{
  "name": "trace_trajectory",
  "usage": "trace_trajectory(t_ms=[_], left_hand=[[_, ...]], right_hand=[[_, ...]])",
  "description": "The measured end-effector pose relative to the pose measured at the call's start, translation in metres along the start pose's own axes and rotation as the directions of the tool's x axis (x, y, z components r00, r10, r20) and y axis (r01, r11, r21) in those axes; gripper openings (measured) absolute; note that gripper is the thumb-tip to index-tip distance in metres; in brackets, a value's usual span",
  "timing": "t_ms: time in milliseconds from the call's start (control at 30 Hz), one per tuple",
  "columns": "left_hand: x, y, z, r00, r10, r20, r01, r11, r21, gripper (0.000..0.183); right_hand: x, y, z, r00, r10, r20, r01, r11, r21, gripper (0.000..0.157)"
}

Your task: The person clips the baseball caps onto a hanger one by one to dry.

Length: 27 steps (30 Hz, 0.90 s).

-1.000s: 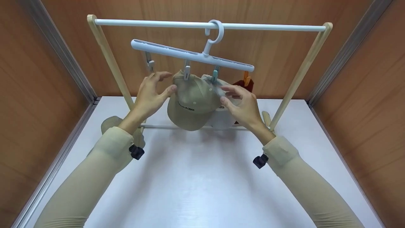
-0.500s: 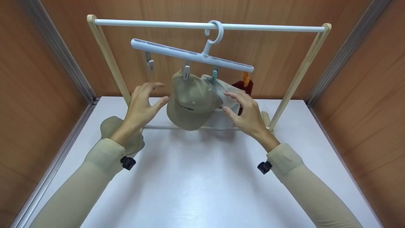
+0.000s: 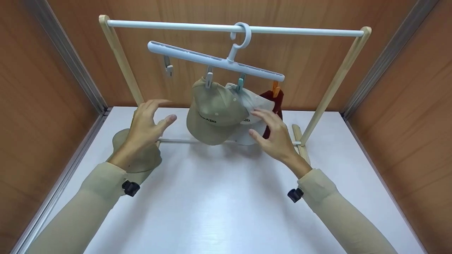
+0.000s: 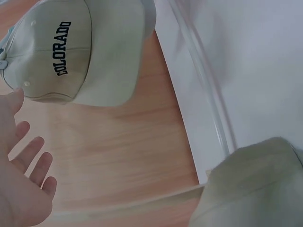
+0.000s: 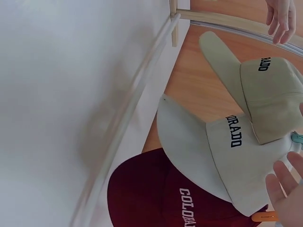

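Three baseball caps hang by clips from a tilted white hanger (image 3: 212,60): a khaki cap (image 3: 215,113) lettered COLORADO, a white cap (image 3: 256,100) behind it and a dark red cap (image 5: 156,189) at the right. My left hand (image 3: 144,123) is off to the left of the khaki cap, fingers spread, holding nothing. Under that forearm another khaki cap (image 3: 150,158) lies on the white tabletop, partly hidden. My right hand (image 3: 273,135) overlaps the white cap in the head view, its fingers loosely bent and nothing gripped. A grey clip (image 3: 169,70) dangles bare at the hanger's left end.
The hanger hooks over the white top rail (image 3: 169,25) of a wooden-legged rack, whose right leg (image 3: 333,88) slants down to the table. A lower bar (image 3: 176,140) runs behind the caps. Wood-patterned walls (image 3: 406,116) enclose the white tabletop (image 3: 219,197).
My left hand has drawn away from the hanging khaki cap, leftward and down. The right hand has backed off slightly downward, showing more of the white cap. The hanging caps stay in place.
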State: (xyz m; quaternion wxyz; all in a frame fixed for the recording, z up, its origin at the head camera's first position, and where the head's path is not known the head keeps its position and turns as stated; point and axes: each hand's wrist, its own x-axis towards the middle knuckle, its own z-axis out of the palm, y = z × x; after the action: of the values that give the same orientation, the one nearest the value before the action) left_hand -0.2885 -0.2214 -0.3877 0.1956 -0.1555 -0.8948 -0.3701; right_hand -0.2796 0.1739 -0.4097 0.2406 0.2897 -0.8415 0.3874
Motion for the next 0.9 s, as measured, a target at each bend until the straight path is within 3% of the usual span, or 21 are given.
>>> trace_trajectory(t_ms=[267,533,900], left_hand=[[-0.015,-0.017,-0.005,1.000,-0.028,0.004,0.028,1.000,-0.001,0.049],[-0.028,-0.037,-0.008,1.000,0.001,0.007,-0.002,1.000,0.031,0.047],[-0.036,-0.064,-0.023,0.998,0.001,0.068,-0.005,0.998,0.068,0.048]], right_hand=[[-0.010,0.002,0.008,1.000,0.006,-0.004,-0.006,0.999,0.046,0.051],[-0.019,-0.004,0.018,0.999,0.032,0.016,-0.033,0.996,0.084,0.055],[-0.031,-0.006,0.034,0.995,0.078,0.058,-0.086,0.985,0.148,0.057]])
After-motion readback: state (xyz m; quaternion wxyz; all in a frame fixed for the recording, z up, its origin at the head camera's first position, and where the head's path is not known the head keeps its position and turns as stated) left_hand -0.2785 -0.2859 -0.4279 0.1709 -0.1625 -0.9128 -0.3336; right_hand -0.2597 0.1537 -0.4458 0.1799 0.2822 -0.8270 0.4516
